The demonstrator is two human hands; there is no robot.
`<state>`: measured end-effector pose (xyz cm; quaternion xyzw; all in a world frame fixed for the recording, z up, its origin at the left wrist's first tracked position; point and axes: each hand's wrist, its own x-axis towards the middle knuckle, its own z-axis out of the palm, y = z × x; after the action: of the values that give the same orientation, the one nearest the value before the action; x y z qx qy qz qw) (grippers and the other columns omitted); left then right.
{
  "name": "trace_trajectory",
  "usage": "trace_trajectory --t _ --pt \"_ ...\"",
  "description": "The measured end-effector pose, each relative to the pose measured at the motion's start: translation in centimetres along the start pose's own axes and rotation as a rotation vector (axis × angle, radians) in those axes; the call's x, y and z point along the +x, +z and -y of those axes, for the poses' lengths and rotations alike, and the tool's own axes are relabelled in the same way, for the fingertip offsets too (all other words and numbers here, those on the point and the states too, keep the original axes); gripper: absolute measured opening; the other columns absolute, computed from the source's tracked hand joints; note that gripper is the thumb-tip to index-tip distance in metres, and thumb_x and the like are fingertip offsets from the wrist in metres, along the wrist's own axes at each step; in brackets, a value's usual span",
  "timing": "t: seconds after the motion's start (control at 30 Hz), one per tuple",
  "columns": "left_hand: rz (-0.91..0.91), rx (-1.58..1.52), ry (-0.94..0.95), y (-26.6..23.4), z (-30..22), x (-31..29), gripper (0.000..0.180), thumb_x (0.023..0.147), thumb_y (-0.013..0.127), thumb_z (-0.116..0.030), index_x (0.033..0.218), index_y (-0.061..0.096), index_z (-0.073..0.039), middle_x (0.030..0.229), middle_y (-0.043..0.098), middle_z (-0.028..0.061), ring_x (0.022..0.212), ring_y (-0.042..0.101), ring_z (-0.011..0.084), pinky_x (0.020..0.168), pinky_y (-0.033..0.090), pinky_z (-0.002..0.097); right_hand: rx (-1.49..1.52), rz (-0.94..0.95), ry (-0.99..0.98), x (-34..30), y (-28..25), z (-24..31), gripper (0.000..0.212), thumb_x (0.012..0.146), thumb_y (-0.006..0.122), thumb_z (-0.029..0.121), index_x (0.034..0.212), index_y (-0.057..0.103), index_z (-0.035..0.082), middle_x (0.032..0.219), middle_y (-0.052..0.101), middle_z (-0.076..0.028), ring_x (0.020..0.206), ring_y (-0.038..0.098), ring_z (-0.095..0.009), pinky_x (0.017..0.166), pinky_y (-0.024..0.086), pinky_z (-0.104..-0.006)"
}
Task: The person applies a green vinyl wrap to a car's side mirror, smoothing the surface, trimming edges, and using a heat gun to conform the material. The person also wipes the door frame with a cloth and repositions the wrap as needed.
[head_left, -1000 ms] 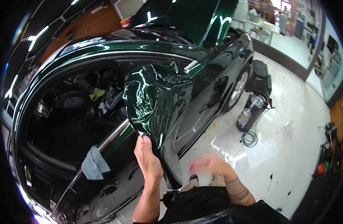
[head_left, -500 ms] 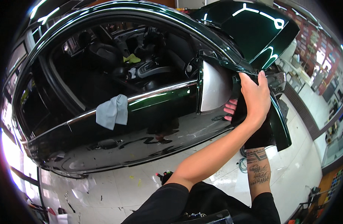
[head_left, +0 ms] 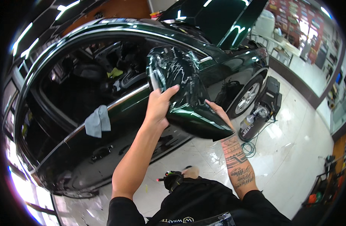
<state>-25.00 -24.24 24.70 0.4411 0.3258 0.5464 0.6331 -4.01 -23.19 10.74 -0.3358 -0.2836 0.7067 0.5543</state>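
A sheet of glossy dark green film (head_left: 188, 90) hangs in front of the car's side mirror area, wrinkled at its top and smooth and bowed along its lower part. My left hand (head_left: 159, 105) grips its left edge, thumb on the near face and fingers mostly behind. On the other side my right hand (head_left: 218, 112) holds the right edge, its fingers partly hidden by the film. The mirror itself is mostly hidden behind the sheet. The dark green car (head_left: 131, 116) stands right beyond my hands, its side window open.
A grey cloth (head_left: 98, 121) hangs over the door sill. Inside the car lies a yellow-green cloth (head_left: 114, 72). To the right of the front wheel (head_left: 249, 96) stands a black machine (head_left: 261, 109) with a coiled hose (head_left: 248, 149) on the floor. The hood (head_left: 218, 22) is raised.
The film has swung left and up across the silver mirror cover, which showed before. My left arm no longer crosses over to the right. My view has shifted, bringing the front wheel into sight.
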Motion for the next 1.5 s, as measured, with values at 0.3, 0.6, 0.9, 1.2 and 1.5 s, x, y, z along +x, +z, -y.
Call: trace_trajectory --t 0.3,0.6,0.9,1.2,1.5 --pt "0.068 0.059 -0.124 3.7 -2.0 2.0 0.024 0.089 0.064 -0.011 0.108 0.065 0.003 0.099 0.071 0.0101 0.086 0.069 0.0172 0.078 0.056 0.0331 -1.382 -0.347 -1.268 -13.1 10.1 -1.2 0.119 0.060 0.089 0.033 0.150 0.020 -0.003 0.148 0.032 -0.030 0.139 0.032 -0.047 0.111 0.024 -0.0648" --pt "0.410 -0.145 -0.058 5.2 -4.7 5.9 0.019 0.095 0.062 -0.011 0.108 0.062 0.004 0.100 0.069 0.0145 0.087 0.070 0.0212 0.081 0.060 0.0351 -1.042 -0.357 -1.380 -10.8 10.3 10.4 0.016 0.085 0.048 -0.006 0.093 0.062 -0.003 0.079 0.062 -0.008 0.076 0.060 -0.013 0.074 0.048 -0.0250" --pt "0.342 1.281 1.408 -2.5 -3.9 3.5 0.069 0.063 0.083 -0.013 0.124 0.053 -0.005 0.127 0.050 0.0127 0.118 0.054 0.0303 0.097 0.043 0.0414 -0.853 -0.259 -1.157 -7.9 10.9 5.2 0.020 0.070 0.043 -0.016 0.082 0.052 -0.003 0.069 0.049 -0.016 0.060 0.051 -0.020 0.058 0.040 -0.0293" --pt "0.464 1.114 1.598 -4.2 0.3 6.0 0.029 0.068 0.066 -0.021 0.094 0.064 -0.007 0.088 0.054 0.0084 0.085 0.055 0.0269 0.089 0.042 0.0510 -0.735 0.174 -0.854 -8.5 8.9 4.8 0.010 0.074 0.051 0.010 0.076 0.051 0.000 0.069 0.051 -0.010 0.062 0.052 -0.028 0.056 0.039 -0.0344" --pt "1.077 1.015 1.176 -0.8 -2.6 8.3 0.030 0.054 0.062 -0.026 0.067 0.044 -0.006 0.066 0.037 0.0066 0.056 0.045 0.0233 0.049 0.034 0.0352 -1.301 -0.108 -1.044 -8.2 10.6 2.8 0.045 0.062 0.078 0.017 0.097 0.052 0.004 0.074 0.049 -0.011 0.060 0.055 -0.028 0.052 0.044 -0.0372"
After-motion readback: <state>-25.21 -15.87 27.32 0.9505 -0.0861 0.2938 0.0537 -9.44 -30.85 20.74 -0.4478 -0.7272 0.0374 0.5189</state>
